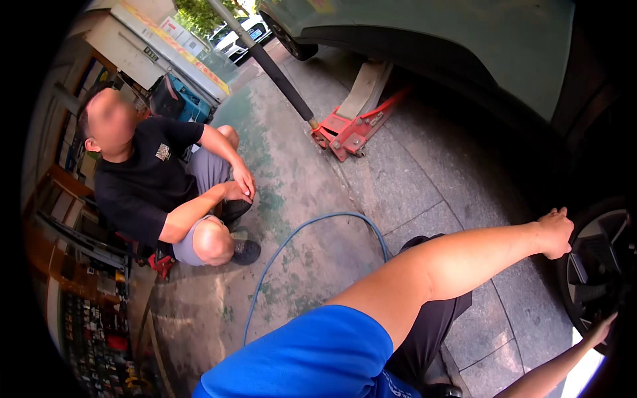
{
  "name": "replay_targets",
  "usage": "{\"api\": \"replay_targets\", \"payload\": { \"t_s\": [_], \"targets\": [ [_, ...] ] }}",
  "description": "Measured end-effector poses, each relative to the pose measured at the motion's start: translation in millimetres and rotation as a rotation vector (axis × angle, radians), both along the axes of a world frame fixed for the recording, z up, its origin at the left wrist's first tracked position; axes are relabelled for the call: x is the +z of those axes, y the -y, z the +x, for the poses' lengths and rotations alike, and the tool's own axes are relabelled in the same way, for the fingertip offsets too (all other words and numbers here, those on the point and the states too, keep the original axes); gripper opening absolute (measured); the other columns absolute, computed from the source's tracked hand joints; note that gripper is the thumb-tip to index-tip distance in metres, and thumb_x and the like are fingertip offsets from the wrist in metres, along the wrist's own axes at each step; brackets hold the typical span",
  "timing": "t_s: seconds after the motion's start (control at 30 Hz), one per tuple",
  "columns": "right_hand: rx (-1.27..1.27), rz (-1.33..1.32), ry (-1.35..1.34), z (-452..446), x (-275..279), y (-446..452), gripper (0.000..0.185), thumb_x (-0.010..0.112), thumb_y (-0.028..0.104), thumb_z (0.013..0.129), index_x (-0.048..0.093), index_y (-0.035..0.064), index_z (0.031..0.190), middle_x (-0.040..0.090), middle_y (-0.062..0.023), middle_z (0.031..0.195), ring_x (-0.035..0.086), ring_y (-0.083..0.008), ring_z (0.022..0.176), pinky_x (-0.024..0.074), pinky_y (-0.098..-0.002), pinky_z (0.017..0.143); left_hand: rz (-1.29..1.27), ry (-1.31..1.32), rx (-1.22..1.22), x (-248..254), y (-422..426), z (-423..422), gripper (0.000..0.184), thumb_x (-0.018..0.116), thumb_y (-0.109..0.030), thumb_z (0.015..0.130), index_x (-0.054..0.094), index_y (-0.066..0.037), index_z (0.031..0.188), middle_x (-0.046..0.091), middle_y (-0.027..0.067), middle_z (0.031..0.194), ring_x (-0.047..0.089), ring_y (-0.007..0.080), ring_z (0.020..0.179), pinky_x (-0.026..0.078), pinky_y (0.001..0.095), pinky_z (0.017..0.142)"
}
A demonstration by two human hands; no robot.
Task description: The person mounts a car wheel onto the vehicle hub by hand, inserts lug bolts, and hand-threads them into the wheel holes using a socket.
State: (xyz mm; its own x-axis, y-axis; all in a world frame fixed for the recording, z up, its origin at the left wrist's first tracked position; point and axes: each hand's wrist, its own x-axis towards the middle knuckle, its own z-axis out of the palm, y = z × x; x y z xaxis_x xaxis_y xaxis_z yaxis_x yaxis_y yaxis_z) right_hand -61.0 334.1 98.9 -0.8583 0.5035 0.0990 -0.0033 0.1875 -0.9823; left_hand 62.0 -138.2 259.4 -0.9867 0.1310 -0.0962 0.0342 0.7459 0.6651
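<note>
A car wheel [590, 272] with a dark tyre and a spoked rim stands upright at the right edge, partly lost in the dark border. My left hand [556, 233], at the end of my outstretched arm, is closed with curled fingers against the tyre's near upper side. Lower down, my right hand [602, 330] grips the wheel's other side; its fingertips are hard to make out. Above the wheel is the body of a grey-green car [451, 46], with deep shadow beneath it.
A red floor jack [352, 129] with a long black-sleeved handle [282, 83] reaches under the car. A blue hose [285, 242] curves across the floor. To the left, a person in a black shirt [142, 172] sits low, hands together, near shelves of small items [99, 338].
</note>
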Motion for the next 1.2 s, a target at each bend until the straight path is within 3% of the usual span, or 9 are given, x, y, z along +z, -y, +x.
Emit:
{"api": "replay_targets", "payload": {
  "t_s": [0.03,0.07,0.2,0.27,0.3,0.37,0.57,0.9,1.2],
  "targets": [
    [-0.125,0.668,-0.068,8,11,14,0.053,0.051,0.043,0.094,0.054,0.0019,0.128,0.053,-0.0134,0.133,0.055,-0.0267,0.116,0.0411,-0.0339,0.098,-0.004,-0.001,0.003,0,-1,0,0.052,0.068,-0.027,0.082,0.055,0.008,0.118,0.033,0.0312,0.140,0.037,0.0422,0.128,0.033,0.0403,0.108],
    [-0.199,0.948,-0.017,-3,2,4,0.051,0.056,0.040,0.092,0.056,0.0011,0.125,0.056,-0.0131,0.129,0.057,-0.0268,0.113,0.0428,-0.0325,0.096,0.000,0.006,-0.004,0,-3,1,0.052,0.068,-0.027,0.082,0.055,0.008,0.118,0.033,0.0310,0.140,0.037,0.0419,0.129,0.034,0.0403,0.108],
    [-0.118,0.936,-0.027,-12,-5,-13,0.054,0.049,0.041,0.095,0.048,0.0035,0.134,0.050,-0.0141,0.136,0.049,-0.0266,0.123,0.0377,-0.0341,0.102,0.003,0.030,-0.026,5,-3,4,0.051,0.068,-0.027,0.082,0.056,0.008,0.118,0.033,0.0307,0.140,0.037,0.0415,0.129,0.033,0.0400,0.109],
    [0.081,-0.653,-0.018,-5,-3,1,0.063,0.044,0.045,0.097,0.034,0.0035,0.143,0.041,-0.0155,0.143,0.048,-0.0293,0.125,0.0333,-0.0381,0.107,-0.005,0.006,-0.014,-2,-5,0,0.050,0.068,-0.027,0.082,0.056,0.008,0.117,0.033,0.0310,0.140,0.037,0.0417,0.129,0.033,0.0398,0.109],
    [0.083,-0.657,-0.013,2,2,1,0.063,0.044,0.045,0.097,0.034,0.0035,0.143,0.041,-0.0155,0.143,0.048,-0.0293,0.125,0.0333,-0.0381,0.107,-0.014,-0.015,-0.001,-6,-6,-2,0.049,0.067,-0.026,0.082,0.057,0.008,0.116,0.033,0.0313,0.140,0.037,0.0418,0.129,0.032,0.0396,0.109],
    [0.103,-0.603,0.052,9,6,13,0.063,0.041,0.043,0.099,0.026,0.0040,0.145,0.034,-0.0159,0.147,0.044,-0.0309,0.128,0.0304,-0.0391,0.110,0.011,-0.018,0.003,-6,-5,-1,0.049,0.068,-0.026,0.081,0.058,0.009,0.114,0.032,0.0326,0.140,0.037,0.0424,0.129,0.032,0.0393,0.109],
    [-0.146,0.622,-0.105,26,21,51,0.053,0.052,0.042,0.091,0.041,0.0021,0.125,0.046,-0.0183,0.123,0.052,-0.0335,0.108,0.0390,-0.0420,0.094,-0.012,0.004,-0.054,0,-3,1,0.050,0.068,-0.023,0.080,0.057,0.011,0.114,0.035,0.0330,0.137,0.040,0.0423,0.126,0.034,0.0397,0.108],
    [-0.484,0.789,-0.345,42,60,97,0.043,0.070,0.040,0.079,0.065,-0.0011,0.090,0.067,-0.0222,0.082,0.065,-0.0380,0.074,0.0532,-0.0469,0.066,-0.036,0.008,-0.057,-3,-4,-1,0.049,0.066,-0.026,0.080,0.059,0.010,0.113,0.039,0.0328,0.135,0.040,0.0415,0.126,0.033,0.0394,0.108],
    [-0.402,0.890,-0.363,33,49,79,0.040,0.073,0.036,0.075,0.064,-0.0009,0.089,0.067,-0.0216,0.083,0.065,-0.0392,0.075,0.0530,-0.0472,0.067,-0.055,0.024,-0.073,-6,-3,-3,0.050,0.067,-0.028,0.079,0.061,0.008,0.112,0.039,0.0321,0.136,0.041,0.0403,0.126,0.035,0.0387,0.107]
  ]
}}
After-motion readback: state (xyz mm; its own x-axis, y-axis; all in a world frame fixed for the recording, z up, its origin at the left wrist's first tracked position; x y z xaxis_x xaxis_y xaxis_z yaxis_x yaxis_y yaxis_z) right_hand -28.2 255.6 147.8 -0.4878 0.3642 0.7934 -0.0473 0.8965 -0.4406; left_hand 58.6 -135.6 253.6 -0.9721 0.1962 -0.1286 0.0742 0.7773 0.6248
